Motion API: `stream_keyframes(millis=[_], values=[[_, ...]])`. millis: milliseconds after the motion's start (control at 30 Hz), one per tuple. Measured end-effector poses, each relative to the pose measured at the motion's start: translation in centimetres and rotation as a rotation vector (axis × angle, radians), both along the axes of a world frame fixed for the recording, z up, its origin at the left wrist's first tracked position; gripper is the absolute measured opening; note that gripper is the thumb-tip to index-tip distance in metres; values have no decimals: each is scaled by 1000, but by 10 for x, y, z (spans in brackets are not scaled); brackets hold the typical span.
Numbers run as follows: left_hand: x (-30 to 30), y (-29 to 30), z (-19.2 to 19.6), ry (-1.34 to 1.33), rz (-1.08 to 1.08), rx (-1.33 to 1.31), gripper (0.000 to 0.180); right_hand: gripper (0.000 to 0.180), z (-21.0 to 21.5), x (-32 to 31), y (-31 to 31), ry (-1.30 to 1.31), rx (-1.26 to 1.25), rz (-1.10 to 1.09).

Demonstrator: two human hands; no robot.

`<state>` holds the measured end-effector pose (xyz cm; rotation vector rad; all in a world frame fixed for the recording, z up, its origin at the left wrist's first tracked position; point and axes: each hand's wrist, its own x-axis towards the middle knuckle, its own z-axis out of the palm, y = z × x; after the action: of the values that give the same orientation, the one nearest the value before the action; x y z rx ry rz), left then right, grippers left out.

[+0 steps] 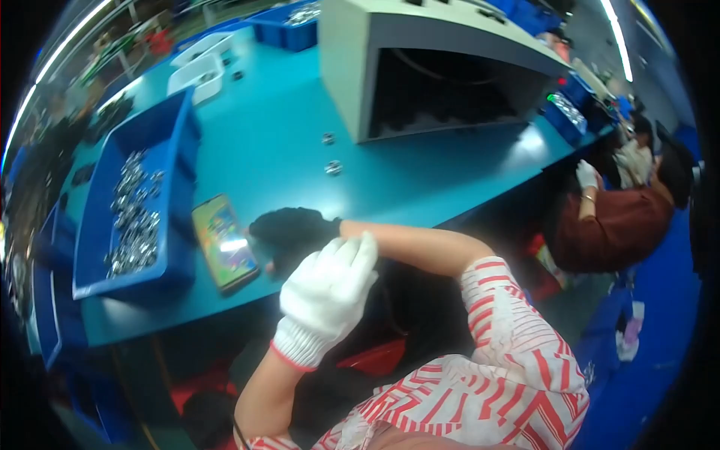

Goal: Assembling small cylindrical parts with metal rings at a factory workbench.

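Observation:
My left hand, in a white knit glove with a red edge at the cuff, is raised in front of my right wrist. Its fingers are bent and pressed together by the black glove's cuff; whatever they grip, if anything, is hidden. A black glove covers my right hand, which reaches left across the table's front edge. Its fingers are blurred and partly behind the white glove. Just left of it lies a smartphone with a bright, colourful screen. Farther left, a blue bin holds many small shiny metal parts.
On the blue-green table sit two small metal parts. A beige box-shaped machine with a dark opening stands at the back. White trays and another blue bin are behind. A co-worker sits at right.

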<state>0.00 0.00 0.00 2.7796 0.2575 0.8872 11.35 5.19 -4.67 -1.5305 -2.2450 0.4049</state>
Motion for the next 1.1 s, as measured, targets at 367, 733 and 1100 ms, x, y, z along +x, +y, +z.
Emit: stream_keyframes(millis=[367,733,1100], values=[[3,-7,-11,225,51,44,40,22,11,203,-46,126,296,-675],[24,-10,-22,252,57,-9,38,24,-27,275,-35,-201,416,-804],[13,-4,-32,-210,230,-1264,29,45,-13,130,-104,375,156,-370]])
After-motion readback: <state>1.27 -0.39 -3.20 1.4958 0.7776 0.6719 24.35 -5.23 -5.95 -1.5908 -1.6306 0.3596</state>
